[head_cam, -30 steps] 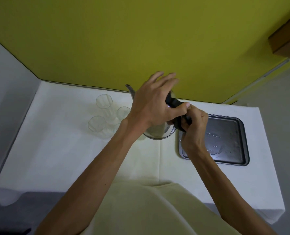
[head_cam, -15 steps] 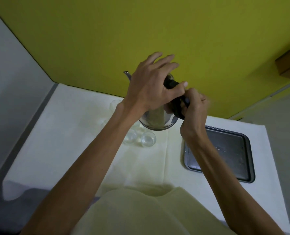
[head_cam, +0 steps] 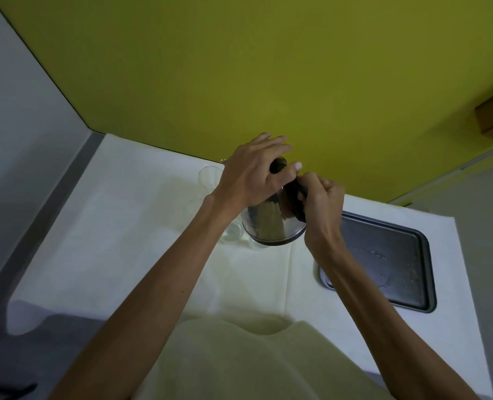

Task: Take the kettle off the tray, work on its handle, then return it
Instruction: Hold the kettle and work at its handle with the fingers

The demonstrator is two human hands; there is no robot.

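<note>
Since half a second ago the kettle [head_cam: 271, 226] has sunk lower against the yellow wall [head_cam: 268, 67], and both hands have come down with it, their grasp unchanged. There is one kettle, a shiny metal one, held in the air above the white-covered table [head_cam: 124, 241], left of the tray and clear of it. The left hand [head_cam: 254, 174] lies over the kettle's top, fingers spread across the lid and thumb pressed onto the upper part of the black handle [head_cam: 293, 203]. The right hand [head_cam: 322, 203] is curled tightly around that handle from the right side, fingers closed on it. One dark metal tray [head_cam: 424, 272] sits on the table to the right, with a few water drops on its floor. Clear drinking glasses [head_cam: 207, 176] stand on the table behind and beneath the kettle; at least three can be made out, though the arm and the kettle hide parts of them, so the exact count cannot be told.
</note>
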